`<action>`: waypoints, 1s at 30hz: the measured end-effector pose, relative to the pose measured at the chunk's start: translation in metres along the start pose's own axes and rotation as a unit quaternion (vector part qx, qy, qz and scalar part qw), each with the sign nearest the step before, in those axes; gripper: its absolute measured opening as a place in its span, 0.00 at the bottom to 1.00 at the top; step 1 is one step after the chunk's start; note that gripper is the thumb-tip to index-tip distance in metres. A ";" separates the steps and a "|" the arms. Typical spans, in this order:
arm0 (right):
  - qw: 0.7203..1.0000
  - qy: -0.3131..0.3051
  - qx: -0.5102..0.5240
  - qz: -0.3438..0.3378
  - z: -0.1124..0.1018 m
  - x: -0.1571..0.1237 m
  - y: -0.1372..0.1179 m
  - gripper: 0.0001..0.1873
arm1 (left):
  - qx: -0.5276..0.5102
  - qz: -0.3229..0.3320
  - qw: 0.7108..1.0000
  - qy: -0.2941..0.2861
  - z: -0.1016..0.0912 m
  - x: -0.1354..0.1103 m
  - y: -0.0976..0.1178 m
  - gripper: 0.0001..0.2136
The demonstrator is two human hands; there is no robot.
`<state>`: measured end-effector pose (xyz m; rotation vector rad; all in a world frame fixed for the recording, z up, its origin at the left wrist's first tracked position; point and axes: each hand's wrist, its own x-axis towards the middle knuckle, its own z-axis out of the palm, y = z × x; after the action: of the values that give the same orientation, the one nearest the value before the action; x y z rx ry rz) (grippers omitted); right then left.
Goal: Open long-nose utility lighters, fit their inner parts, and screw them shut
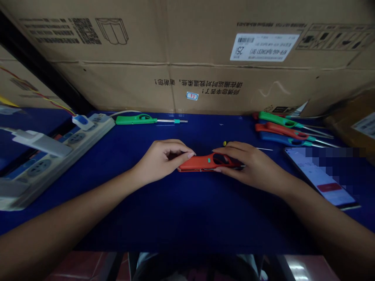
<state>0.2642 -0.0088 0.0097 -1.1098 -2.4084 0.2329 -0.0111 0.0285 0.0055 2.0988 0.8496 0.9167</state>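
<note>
Our pinching left hand (164, 160) and right hand (249, 162) hold the red lighter handle (195, 162) between them, one at each end (its small green piece (209, 160) uncovered, nearer our right).

Red lighter casing (195, 162); near-side seam parted; lengthwise between hands (159, 160).

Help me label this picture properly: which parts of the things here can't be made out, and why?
Head view: the right end of the red lighter casing, partly covered by the right hand.
Head view: the middle of the yellow-ended tool, behind the same hand.
Head view: part of the phone screen, masked by pixel blocks; its text, too small.
Head view: the near end of the power strip, cut off by the left edge.
</note>
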 end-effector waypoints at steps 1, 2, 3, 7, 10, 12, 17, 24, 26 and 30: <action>1.000 -0.002 0.001 0.000 0.001 0.001 0.000 0.20 | 0.013 0.014 1.000 -0.002 0.000 0.000 0.000 0.08; 1.000 -0.003 0.003 0.000 0.001 0.001 0.001 0.20 | 0.030 0.038 0.999 -0.005 -0.001 -0.001 -0.001 0.08; 1.000 -0.002 0.003 0.000 0.002 0.002 0.001 0.19 | 0.053 0.066 0.996 -0.013 -0.002 -0.002 -0.002 0.09; 0.999 0.009 0.020 -0.026 0.002 0.003 0.000 0.14 | 0.154 0.141 0.975 -0.079 -0.008 -0.005 -0.008 0.14; 0.999 0.009 0.027 -0.042 0.001 0.001 -0.001 0.20 | 0.201 0.157 0.962 -0.100 -0.012 -0.005 -0.010 0.15; 0.999 0.002 0.023 -0.041 0.001 0.000 0.000 0.23 | 0.223 0.176 0.954 -0.099 -0.013 -0.005 -0.010 0.15; 0.999 -0.020 0.025 -0.034 0.004 0.000 0.002 0.19 | 0.259 0.182 0.943 -0.107 -0.013 -0.002 -0.007 0.12; 0.998 -0.052 0.032 -0.010 0.012 0.000 0.007 0.21 | 0.261 0.126 0.949 -0.122 -0.009 -0.003 -0.008 0.10; 0.997 -0.062 0.037 -0.005 0.012 0.000 0.007 0.20 | 0.260 0.114 0.951 -0.123 -0.009 -0.004 -0.009 0.11; 0.996 -0.061 0.060 -0.004 0.013 0.001 0.006 0.19 | 0.258 0.107 0.952 -0.127 -0.009 -0.004 -0.009 0.11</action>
<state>0.2609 -0.0036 -0.0029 -1.0586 -2.4681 0.4473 -0.0232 0.0333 0.0014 2.7345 0.7962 0.5417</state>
